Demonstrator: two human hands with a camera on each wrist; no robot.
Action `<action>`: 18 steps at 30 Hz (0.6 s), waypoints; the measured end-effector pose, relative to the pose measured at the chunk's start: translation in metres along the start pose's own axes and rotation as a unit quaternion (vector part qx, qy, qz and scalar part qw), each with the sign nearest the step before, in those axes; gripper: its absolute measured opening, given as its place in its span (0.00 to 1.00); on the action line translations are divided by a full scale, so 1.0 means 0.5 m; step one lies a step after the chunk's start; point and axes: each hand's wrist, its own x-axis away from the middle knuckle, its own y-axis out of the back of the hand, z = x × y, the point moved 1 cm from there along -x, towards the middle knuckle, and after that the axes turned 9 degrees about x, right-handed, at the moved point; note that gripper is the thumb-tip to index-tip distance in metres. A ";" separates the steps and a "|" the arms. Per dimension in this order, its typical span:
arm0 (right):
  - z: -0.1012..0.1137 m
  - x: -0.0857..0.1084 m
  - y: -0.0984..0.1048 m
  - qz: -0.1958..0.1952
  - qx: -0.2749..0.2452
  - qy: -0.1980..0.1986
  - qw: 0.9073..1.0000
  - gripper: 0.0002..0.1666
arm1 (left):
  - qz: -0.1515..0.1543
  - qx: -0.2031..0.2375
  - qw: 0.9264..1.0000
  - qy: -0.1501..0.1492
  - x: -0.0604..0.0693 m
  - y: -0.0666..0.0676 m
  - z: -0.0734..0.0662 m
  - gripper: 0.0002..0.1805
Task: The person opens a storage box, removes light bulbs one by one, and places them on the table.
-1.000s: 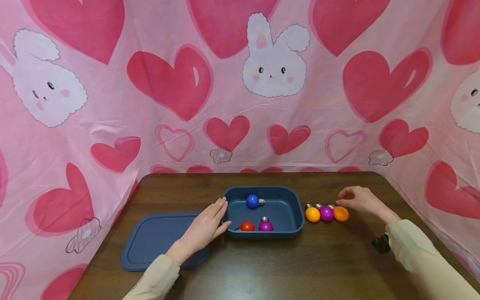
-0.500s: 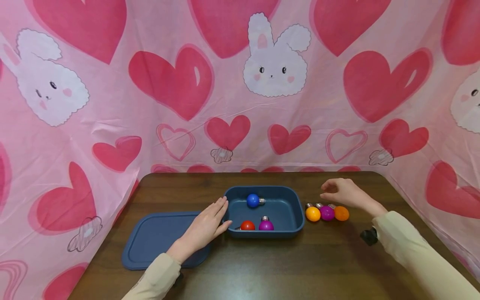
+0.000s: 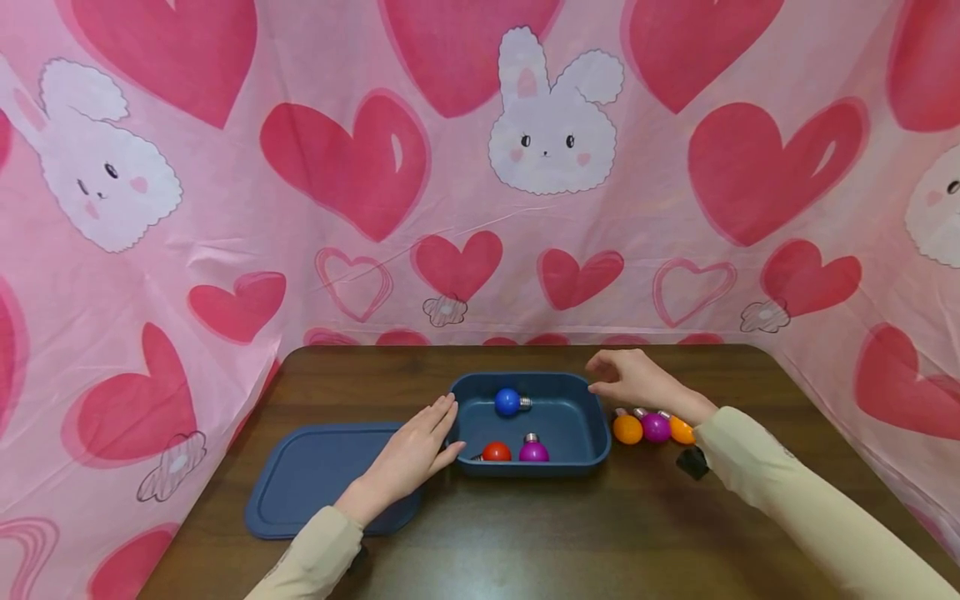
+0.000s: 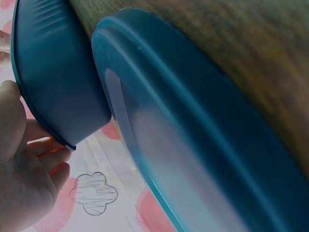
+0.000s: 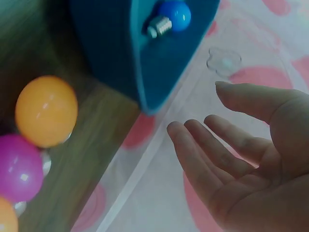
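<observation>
A dark blue box (image 3: 525,470) stands mid-table. Inside it lie a blue light bulb (image 3: 507,402) at the back, plus a red bulb (image 3: 496,452) and a purple bulb (image 3: 534,451) along the front wall. My left hand (image 3: 405,458) touches the box's left rim with straight fingers. Above the box's back right corner hovers my right hand (image 3: 643,383); the right wrist view shows its relaxed fingers (image 5: 231,166) apart from the thumb, holding nothing. Right of the box, an orange bulb (image 3: 627,429), a purple bulb (image 3: 656,427) and another orange bulb (image 3: 681,430), partly behind the sleeve, sit in a row.
A flat dark blue lid (image 3: 300,483) lies on the brown wooden table (image 3: 540,542) to the left of the box, partly under the left forearm. Pink cloth (image 3: 465,208) with hearts and rabbits hangs behind the table and at its sides.
My right hand has moved left, from beside the right-hand orange bulb, over the row of bulbs to the box's back right corner. My left hand stays at the box's rim.
</observation>
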 end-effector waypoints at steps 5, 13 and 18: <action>0.030 -0.027 -0.021 0.011 0.005 0.037 0.999 0.18 | 0.000 -0.002 1.000 0.001 -0.001 0.001 0.000 0.34; 0.063 -0.068 -0.054 0.026 0.005 0.082 0.996 0.19 | -0.010 0.006 1.000 -0.010 -0.002 -0.001 0.004 0.34; 0.070 -0.091 -0.077 0.044 0.011 0.093 0.995 0.20 | -0.014 0.004 1.000 -0.014 -0.002 -0.002 0.006 0.35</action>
